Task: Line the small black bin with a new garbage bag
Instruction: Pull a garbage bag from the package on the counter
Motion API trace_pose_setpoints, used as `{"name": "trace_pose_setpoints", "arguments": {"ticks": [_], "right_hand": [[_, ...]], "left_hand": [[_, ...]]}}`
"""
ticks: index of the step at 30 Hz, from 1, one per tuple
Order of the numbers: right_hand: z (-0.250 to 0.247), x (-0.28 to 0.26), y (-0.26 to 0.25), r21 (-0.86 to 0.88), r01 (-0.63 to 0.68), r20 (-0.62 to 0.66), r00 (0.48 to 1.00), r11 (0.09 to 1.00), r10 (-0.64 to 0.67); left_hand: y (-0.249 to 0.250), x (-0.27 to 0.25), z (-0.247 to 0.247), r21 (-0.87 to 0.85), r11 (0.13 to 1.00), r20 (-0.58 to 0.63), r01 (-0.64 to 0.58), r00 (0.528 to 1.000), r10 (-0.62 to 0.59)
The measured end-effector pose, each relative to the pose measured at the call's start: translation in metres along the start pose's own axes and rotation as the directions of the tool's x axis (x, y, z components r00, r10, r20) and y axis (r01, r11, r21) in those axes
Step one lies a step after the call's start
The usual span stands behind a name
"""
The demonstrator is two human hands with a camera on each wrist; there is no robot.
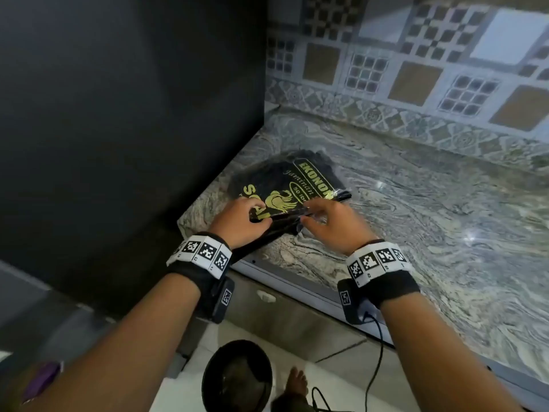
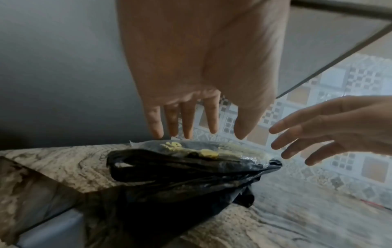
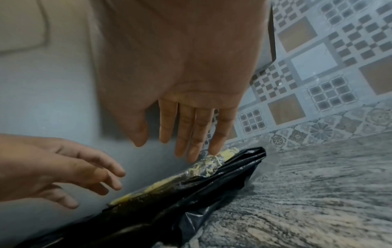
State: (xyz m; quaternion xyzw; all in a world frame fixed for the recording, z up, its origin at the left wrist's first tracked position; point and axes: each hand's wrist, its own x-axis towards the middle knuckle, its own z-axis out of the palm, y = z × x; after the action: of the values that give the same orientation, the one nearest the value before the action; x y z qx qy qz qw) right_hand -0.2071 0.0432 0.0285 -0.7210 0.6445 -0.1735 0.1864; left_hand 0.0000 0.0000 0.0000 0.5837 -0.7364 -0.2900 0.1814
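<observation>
A clear-wrapped pack of black garbage bags (image 1: 282, 185) with gold print lies on the marble countertop (image 1: 430, 221), near its left corner. A loose black bag (image 1: 267, 233) trails from the pack over the counter's front edge. My left hand (image 1: 240, 221) and right hand (image 1: 329, 221) hover over the pack's near end. In the left wrist view the left hand (image 2: 212, 124) has straight fingers just above the pack (image 2: 201, 151). In the right wrist view the right hand (image 3: 186, 144) is also flat above the pack (image 3: 203, 167). The small black bin (image 1: 237, 379) stands on the floor below.
A tall dark panel (image 1: 133, 114) walls off the counter's left side. Patterned tiles (image 1: 416, 69) back the counter. A black cable (image 1: 377, 361) hangs from my right wrist to the floor. My bare foot (image 1: 297, 385) is beside the bin. A drawer handle (image 1: 266, 296) sits under the counter.
</observation>
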Motion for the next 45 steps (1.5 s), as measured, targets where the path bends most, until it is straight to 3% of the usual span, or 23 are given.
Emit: {"name": "trace_pose_setpoints", "arguments": {"ticks": [9, 12, 16, 19, 23, 30, 36, 45], "right_hand": [[0.009, 0.034, 0.027, 0.038, 0.082, 0.032, 0.996, 0.996, -0.083], [0.009, 0.042, 0.026, 0.045, 0.128, 0.027, 0.991, 0.991, -0.129], [0.008, 0.039, 0.019, 0.057, 0.182, -0.022, 0.983, 0.982, -0.181], [0.015, 0.033, 0.009, 0.055, 0.271, -0.027, 0.963, 0.961, -0.270], [0.039, 0.036, -0.004, -0.080, 0.382, 0.095, 0.922, 0.921, -0.375], [0.068, 0.059, -0.017, -0.284, 0.354, 0.227, 0.928, 0.891, -0.296], [0.074, 0.071, -0.015, -0.297, 0.322, 0.101, 0.947, 0.899, -0.306], [0.048, 0.047, -0.006, -0.128, 0.366, 0.052, 0.931, 0.922, -0.362]], "left_hand": [[-0.016, 0.034, 0.023, 0.216, 0.976, -0.124, 0.036, 0.992, -0.009], [-0.017, 0.037, 0.023, 0.153, 0.988, -0.235, 0.024, 0.972, 0.013], [-0.015, 0.041, 0.010, -0.009, 0.997, -0.309, 0.081, 0.948, -0.080], [-0.009, 0.041, -0.003, -0.086, 0.992, -0.283, 0.091, 0.953, -0.112], [-0.007, 0.042, -0.013, -0.196, 0.977, -0.218, 0.086, 0.967, -0.129], [-0.009, 0.044, -0.020, -0.253, 0.958, -0.154, 0.132, 0.973, -0.174], [-0.015, 0.046, -0.019, -0.283, 0.950, -0.149, 0.136, 0.972, -0.183], [-0.015, 0.048, -0.025, -0.276, 0.949, -0.069, 0.151, 0.982, -0.177]]}}
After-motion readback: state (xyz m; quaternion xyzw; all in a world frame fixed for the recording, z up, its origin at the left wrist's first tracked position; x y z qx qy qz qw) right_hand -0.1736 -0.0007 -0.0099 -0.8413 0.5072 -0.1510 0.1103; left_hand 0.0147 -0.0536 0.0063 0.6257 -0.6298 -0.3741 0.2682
